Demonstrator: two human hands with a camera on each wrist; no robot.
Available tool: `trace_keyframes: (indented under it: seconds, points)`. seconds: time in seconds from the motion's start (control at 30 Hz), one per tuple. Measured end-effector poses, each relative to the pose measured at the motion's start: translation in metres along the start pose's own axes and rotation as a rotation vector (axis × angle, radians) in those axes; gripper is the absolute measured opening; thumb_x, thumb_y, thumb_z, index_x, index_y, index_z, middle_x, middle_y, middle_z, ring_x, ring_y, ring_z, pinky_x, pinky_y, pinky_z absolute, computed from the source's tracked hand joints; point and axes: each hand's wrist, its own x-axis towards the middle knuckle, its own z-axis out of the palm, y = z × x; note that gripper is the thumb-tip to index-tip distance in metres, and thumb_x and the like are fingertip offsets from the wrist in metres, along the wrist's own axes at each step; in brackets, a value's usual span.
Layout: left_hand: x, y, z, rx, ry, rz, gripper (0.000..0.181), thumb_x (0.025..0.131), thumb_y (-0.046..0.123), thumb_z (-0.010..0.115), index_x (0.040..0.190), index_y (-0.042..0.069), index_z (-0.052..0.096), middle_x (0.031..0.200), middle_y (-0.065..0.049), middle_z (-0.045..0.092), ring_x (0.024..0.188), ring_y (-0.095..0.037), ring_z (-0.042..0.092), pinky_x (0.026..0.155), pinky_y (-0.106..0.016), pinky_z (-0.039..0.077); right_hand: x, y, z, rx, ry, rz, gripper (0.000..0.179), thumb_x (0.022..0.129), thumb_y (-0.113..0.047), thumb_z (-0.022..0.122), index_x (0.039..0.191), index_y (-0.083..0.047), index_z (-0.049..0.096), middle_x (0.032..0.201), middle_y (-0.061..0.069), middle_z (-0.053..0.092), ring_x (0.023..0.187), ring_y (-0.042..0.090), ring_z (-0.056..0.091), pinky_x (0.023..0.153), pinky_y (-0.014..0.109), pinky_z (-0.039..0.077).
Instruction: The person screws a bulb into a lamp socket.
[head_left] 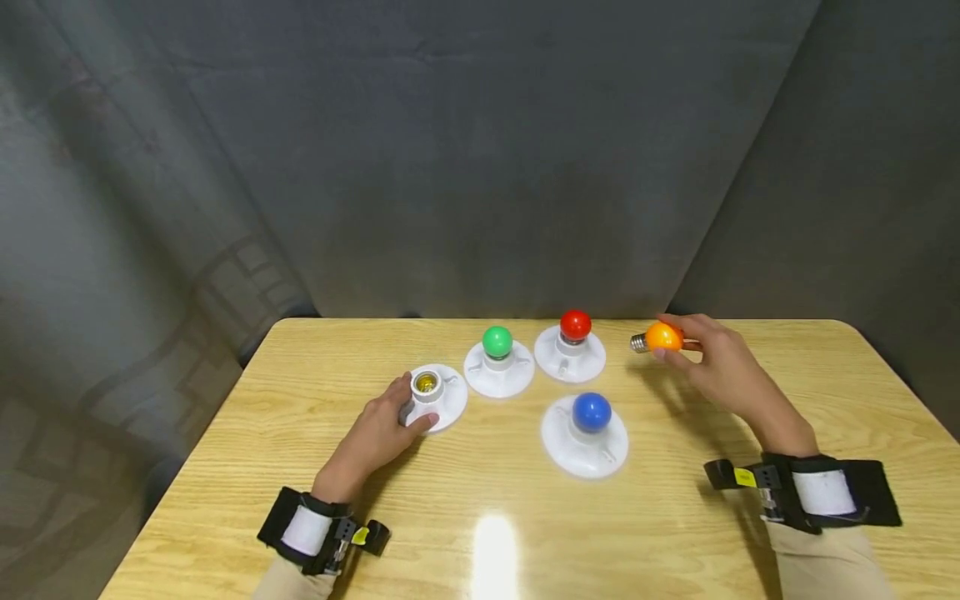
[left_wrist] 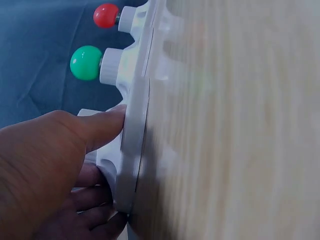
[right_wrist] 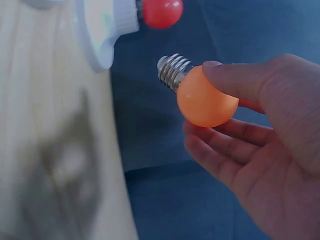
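Note:
My right hand (head_left: 716, 358) holds an orange light bulb (head_left: 663, 337) above the table's right side, thumb and fingertips around the glass. In the right wrist view the orange bulb (right_wrist: 207, 97) has its bare metal screw base pointing away from the palm. My left hand (head_left: 384, 425) grips a white lamp socket (head_left: 452, 402) by its left side; its brass-coloured hole faces up with no bulb in it. In the left wrist view the thumb (left_wrist: 102, 127) lies on the socket's round base, with the fingers curled at its far edge.
Right of the gripped socket stand white sockets carrying a green bulb (head_left: 497, 342), a red bulb (head_left: 576, 325) and, nearer the front, a blue bulb (head_left: 592, 412). They stand on a wooden table (head_left: 300, 367). A dark grey curtain (head_left: 480, 167) hangs behind it.

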Motion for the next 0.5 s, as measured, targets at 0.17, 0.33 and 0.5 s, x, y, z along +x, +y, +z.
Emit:
trace_keyframes:
  seconds: [0.17,0.33,0.5]
  points:
    - [-0.005,0.005,0.001,0.005,-0.019,-0.003,0.077,0.089,0.037,0.069,0.146,-0.005,0.037,0.154,-0.022,0.033,0.143,-0.038,0.033,0.115,-0.052,0.034,0.002,-0.015,-0.006,-0.026,-0.006,0.008,0.048,0.085,-0.005,0.072,0.129,0.005,0.056,0.115,0.025,0.061,0.100,0.039,0.060,0.085,0.063,0.052]
    - [-0.013,0.008,0.004,0.002,-0.024,0.027,0.077,0.088,0.036,0.070,0.146,-0.004,0.038,0.153,-0.022,0.036,0.142,-0.038,0.035,0.115,-0.051,0.035,0.002,-0.026,-0.010,-0.044,0.008,-0.017,0.049,0.084,-0.006,0.073,0.129,0.003,0.058,0.116,0.023,0.061,0.099,0.038,0.062,0.082,0.061,0.054]
    - [-0.022,0.015,0.007,-0.021,-0.043,0.053,0.076,0.087,0.035,0.072,0.145,-0.002,0.040,0.153,-0.019,0.038,0.143,-0.035,0.036,0.115,-0.050,0.035,0.002,-0.034,-0.014,-0.059,0.014,-0.040,0.048,0.085,-0.009,0.073,0.130,0.000,0.058,0.118,0.021,0.062,0.098,0.035,0.063,0.081,0.057,0.055]
